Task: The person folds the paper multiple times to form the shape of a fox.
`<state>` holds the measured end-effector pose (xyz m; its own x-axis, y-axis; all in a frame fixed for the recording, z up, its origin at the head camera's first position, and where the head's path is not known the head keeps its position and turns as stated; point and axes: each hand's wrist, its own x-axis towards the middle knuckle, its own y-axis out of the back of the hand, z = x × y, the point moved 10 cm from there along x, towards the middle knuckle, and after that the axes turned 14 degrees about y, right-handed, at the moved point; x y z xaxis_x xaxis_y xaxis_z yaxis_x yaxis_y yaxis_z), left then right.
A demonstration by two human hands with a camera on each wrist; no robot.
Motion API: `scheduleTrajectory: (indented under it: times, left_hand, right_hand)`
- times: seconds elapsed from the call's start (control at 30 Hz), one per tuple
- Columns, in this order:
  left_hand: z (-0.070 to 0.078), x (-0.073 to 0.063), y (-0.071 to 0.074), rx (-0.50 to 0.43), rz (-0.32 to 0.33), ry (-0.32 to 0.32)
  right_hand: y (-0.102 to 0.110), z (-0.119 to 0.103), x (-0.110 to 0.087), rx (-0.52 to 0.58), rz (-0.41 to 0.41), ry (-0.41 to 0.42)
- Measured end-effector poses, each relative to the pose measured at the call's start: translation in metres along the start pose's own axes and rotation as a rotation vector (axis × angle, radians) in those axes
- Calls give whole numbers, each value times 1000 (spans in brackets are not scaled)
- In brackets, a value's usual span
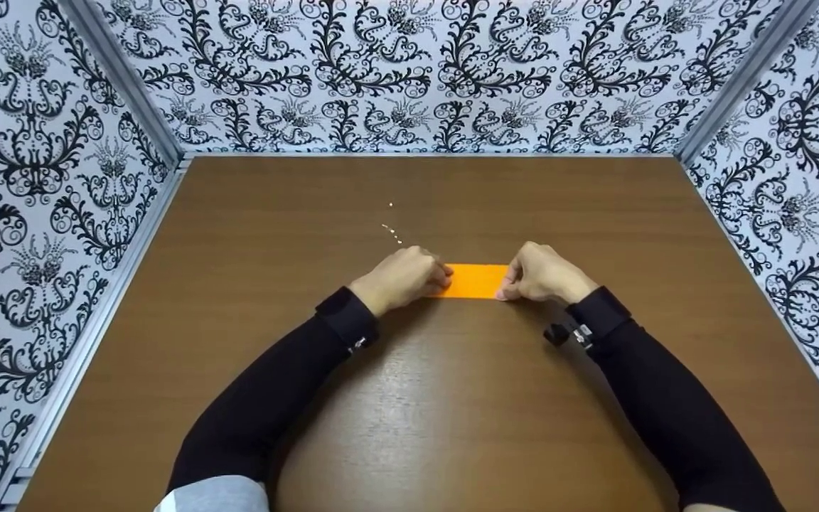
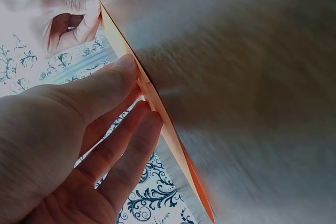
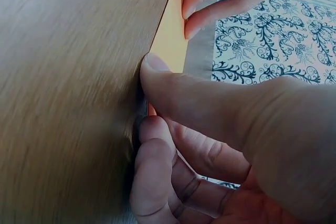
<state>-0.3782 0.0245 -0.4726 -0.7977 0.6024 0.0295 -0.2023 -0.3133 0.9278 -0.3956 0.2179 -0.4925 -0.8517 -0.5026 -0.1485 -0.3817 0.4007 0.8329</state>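
Note:
An orange strip of paper lies crosswise at the middle of the table, and in the left wrist view its layers look folded, parting slightly toward one end. My left hand pinches its left part, thumb along the near edge and fingertips against the paper. At the right end, my right hand holds the near corner; the right wrist view shows the thumb over the edge with the other fingers curled beside it. Both ends of the strip are partly hidden by the hands.
Small white specks dot the brown wooden table beyond the left hand. Patterned black-and-white panels with grey metal corner posts enclose the table at the back and both sides.

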Motion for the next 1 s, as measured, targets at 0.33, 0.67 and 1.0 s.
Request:
scheduleTrajectory:
  times: [0.33,0.67,1.0]
  left_hand:
    - [0,-2,-2,15,9,1]
    - [2,1,0,22,3,16]
    - [2,1,0,2,5,2]
  right_hand:
    - [-3,-1,0,-19,9,16]
    - [3,-6,-2,-22,12,39]
    - [27,6,-1,10,174,34]
